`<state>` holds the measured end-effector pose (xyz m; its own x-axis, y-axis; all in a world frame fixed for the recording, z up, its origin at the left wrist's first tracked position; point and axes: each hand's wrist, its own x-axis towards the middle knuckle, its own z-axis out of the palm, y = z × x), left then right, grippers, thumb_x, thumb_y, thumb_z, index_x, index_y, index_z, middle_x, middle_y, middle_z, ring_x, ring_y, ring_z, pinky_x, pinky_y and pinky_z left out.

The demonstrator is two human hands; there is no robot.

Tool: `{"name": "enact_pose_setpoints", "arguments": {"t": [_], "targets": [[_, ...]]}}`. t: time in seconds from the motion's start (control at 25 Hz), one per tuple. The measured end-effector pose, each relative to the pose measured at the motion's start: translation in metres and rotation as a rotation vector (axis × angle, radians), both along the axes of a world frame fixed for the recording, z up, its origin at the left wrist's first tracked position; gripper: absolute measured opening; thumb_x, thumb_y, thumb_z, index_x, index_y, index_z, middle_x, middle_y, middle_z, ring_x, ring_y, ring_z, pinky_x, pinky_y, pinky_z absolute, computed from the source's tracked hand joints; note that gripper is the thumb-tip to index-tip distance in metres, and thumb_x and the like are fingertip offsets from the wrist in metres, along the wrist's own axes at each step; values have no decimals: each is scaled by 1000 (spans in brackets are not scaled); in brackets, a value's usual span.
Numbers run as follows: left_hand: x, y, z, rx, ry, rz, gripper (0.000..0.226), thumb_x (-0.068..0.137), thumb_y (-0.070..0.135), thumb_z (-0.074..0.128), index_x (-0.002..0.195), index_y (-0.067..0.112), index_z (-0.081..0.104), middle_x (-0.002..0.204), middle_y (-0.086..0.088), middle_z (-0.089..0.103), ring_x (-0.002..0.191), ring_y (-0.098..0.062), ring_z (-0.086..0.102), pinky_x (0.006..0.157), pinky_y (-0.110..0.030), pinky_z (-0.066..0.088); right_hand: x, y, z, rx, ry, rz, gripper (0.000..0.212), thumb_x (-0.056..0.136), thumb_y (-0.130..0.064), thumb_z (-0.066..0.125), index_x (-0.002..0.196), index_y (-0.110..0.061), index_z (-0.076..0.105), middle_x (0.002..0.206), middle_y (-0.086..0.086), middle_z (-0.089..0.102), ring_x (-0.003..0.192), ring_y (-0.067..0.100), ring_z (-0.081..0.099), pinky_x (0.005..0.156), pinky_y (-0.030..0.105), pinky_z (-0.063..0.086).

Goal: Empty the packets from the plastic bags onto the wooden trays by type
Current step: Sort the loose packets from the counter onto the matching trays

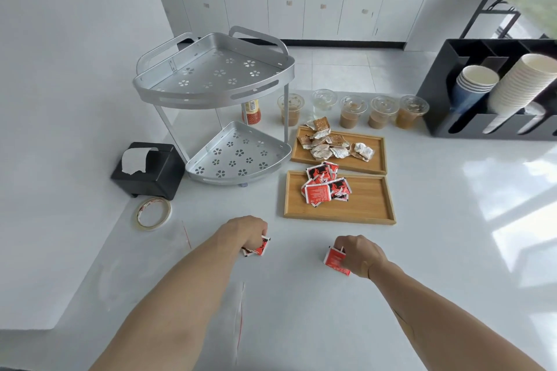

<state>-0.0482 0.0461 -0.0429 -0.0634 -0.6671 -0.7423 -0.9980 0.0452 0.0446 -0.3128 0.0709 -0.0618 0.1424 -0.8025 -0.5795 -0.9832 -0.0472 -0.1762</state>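
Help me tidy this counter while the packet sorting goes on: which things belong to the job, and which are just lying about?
Job:
- red packets in left hand and right hand
- near wooden tray with red packets
- far wooden tray with brown packets

Lying about:
- silver two-tier corner rack
- black tissue box
- tape roll
- lidded clear drink cups
- black cup holder

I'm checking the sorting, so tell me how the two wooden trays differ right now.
The near tray holds red packets heaped at its left end, the right part bare. The far tray holds brown and pale packets spread more widely, a few hanging over its back left corner. The far tray sits beside the drink cups; the near one lies closer to the hands. Both are shallow rectangular wooden trays.
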Motion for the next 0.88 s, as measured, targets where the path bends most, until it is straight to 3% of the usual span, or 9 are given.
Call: {"name": "enact_pose_setpoints", "arguments": {"t": [0.08,0.36,0.68,0.88], "targets": [[-17,-12,4,2,24,-6,35,83,9,48,114,19,59,122,-4,64,92,-23,57,75,-31,43,-18,-7,8,0,0,-22,29,86,-18,54,111,-29,64,107,-1,69,94,21,65,68,28,46],[-81,-61,25,-27,143,-36,38,82,8,56,119,14,57,121,-9,60,90,-23,54,67,-29,44,-77,-49,38,-40,-37,-133,26,85,-28,56,108,-31,68,101,0,67,84,20,58,69,26,44],[-115,-108,20,-179,335,217,50,85,6,63,133,19,54,132,-10,55,107,-27,59,74,-30,46,-98,-118,37,-99,-40,-92,28,87,-20,55,108,-32,68,104,3,70,93,25,65,66,28,43],[-119,-115,-8,-177,402,311,54,79,10,75,130,16,59,132,-12,58,114,-28,59,84,-30,47,-84,-143,22,-57,-37,10,26,88,-22,54,109,-30,68,103,1,71,95,24,65,69,30,49]]}}
